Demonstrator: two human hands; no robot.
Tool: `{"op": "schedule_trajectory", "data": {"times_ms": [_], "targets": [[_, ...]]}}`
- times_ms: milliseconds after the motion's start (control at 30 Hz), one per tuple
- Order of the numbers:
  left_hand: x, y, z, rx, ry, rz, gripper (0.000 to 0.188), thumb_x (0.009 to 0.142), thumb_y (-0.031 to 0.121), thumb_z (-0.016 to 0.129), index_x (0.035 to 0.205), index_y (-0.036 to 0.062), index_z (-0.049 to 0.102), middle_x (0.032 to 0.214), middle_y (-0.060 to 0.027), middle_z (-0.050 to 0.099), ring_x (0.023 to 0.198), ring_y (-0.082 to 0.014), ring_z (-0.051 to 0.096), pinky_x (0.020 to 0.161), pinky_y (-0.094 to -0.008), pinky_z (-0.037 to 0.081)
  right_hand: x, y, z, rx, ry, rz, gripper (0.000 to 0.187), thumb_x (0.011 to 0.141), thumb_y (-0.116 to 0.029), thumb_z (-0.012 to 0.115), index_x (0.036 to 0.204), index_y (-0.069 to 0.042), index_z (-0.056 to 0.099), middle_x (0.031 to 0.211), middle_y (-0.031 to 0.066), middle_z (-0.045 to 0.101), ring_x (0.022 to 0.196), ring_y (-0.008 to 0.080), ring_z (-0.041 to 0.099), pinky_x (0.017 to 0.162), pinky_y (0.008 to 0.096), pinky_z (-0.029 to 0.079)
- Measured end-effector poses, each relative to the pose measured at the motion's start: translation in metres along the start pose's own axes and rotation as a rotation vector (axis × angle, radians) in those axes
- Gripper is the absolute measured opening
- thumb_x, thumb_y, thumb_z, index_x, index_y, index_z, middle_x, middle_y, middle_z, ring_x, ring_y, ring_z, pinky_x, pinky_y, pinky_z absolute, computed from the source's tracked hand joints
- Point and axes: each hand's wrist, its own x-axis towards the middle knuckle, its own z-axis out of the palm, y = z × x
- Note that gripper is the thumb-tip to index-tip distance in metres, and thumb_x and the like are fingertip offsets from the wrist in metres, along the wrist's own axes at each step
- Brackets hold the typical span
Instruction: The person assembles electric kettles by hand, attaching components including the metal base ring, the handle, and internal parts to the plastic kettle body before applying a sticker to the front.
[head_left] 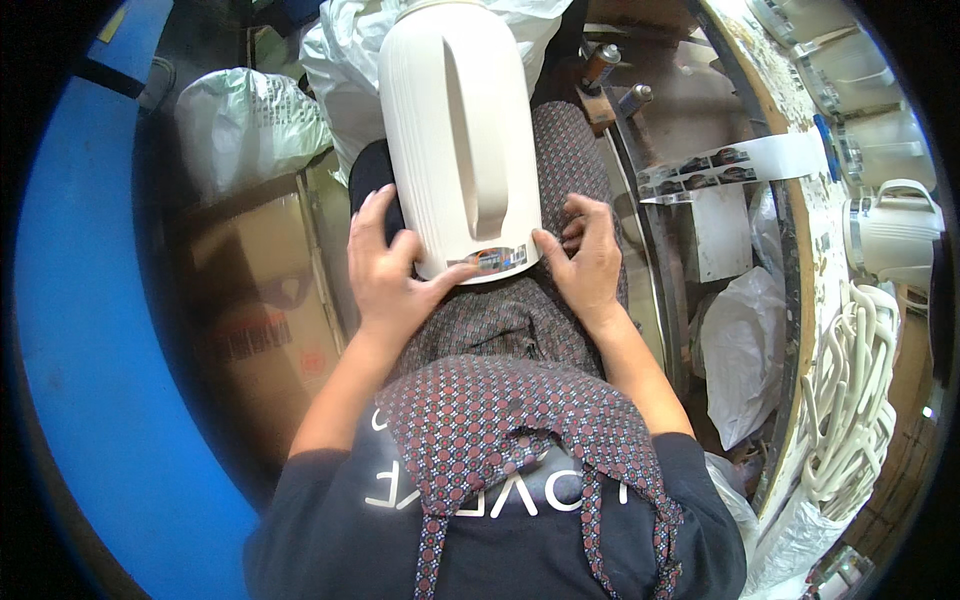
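Note:
A white plastic kettle [430,150] with a long moulded handle [484,190] lies across my lap, its base toward me. A small picture label [500,260] sits on its side close to the base edge. My left hand [385,265] is beside the base with fingers spread, its thumb reaching onto the label's left end. At the opposite side, my right hand [588,262] has its thumb against the kettle's right lower edge. The fingers of that hand are half curled, apart from the thumb and off the kettle. Neither hand wraps round the kettle.
A strip of similar labels [715,172] hangs off the right-hand bench [797,300]. Several white kettles [895,232] and a bundle of white cords [850,400] are on that side. A blue surface [95,330], a cardboard box [265,310] and a plastic bag [245,130] lie left.

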Motion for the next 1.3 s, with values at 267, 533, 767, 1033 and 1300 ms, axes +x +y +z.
{"op": "schedule_trajectory", "data": {"times_ms": [267, 533, 767, 1033, 1300], "targets": [[0.021, -0.056, 0.049, -0.830, -0.012, -0.143, 0.105, 0.079, 0.054, 0.074, 0.152, 0.0061, 0.017, 0.154, -0.0177, 0.028, 0.142, -0.0329, 0.028, 0.115, -0.0477, 0.029, 0.063, -0.012, 0.073, 0.159, 0.134, -0.373, 0.079, 0.081, -0.040, 0.065, 0.140, 0.006, 0.039, 0.143, 0.0279, 0.039, 0.138, 0.0440, 0.032, 0.116, 0.0534, 0.020], [0.147, 0.019, -0.035, -0.655, -0.275, 0.248, 0.103, 0.076, 0.050, 0.076, 0.150, 0.0052, 0.020, 0.148, -0.0169, 0.033, 0.136, -0.0321, 0.034, 0.113, -0.0465, 0.031, 0.084, -0.028, -0.058, 0.880, -0.290, -0.248, 0.038, 0.090, -0.035, 0.060, 0.102, 0.000, 0.070, 0.100, 0.0132, 0.069, 0.092, 0.0217, 0.065, 0.080, 0.0322, 0.051], [0.193, 0.090, -0.041, -0.452, -0.489, 0.613, 0.101, 0.075, 0.046, 0.078, 0.148, 0.0044, 0.023, 0.142, -0.0163, 0.038, 0.131, -0.0315, 0.039, 0.111, -0.0454, 0.034, 0.153, -0.140, -0.092, 0.593, 0.072, -0.512, 0.050, 0.070, -0.043, 0.078, 0.089, -0.001, 0.060, 0.091, 0.0189, 0.060, 0.095, 0.0365, 0.057, 0.086, 0.0429, 0.044], [0.196, 0.091, -0.052, -0.421, -0.460, 0.651, 0.099, 0.072, 0.042, 0.080, 0.146, 0.0035, 0.027, 0.136, -0.0155, 0.044, 0.125, -0.0307, 0.044, 0.108, -0.0442, 0.036, 0.144, -0.133, -0.066, 0.192, -0.120, -0.950, 0.033, 0.065, -0.038, 0.077, 0.071, -0.010, 0.062, 0.080, 0.0100, 0.065, 0.080, 0.0319, 0.060, 0.086, 0.0434, 0.037], [0.172, 0.065, -0.047, -0.423, -0.490, 0.615, 0.097, 0.070, 0.038, 0.082, 0.144, 0.0026, 0.030, 0.130, -0.0148, 0.050, 0.119, -0.0300, 0.050, 0.106, -0.0430, 0.039, 0.119, -0.119, -0.057, 0.229, -0.025, -1.070, 0.028, 0.076, -0.032, 0.073, 0.068, -0.008, 0.061, 0.067, 0.0092, 0.058, 0.069, 0.0333, 0.061, 0.062, 0.0458, 0.047]]}}
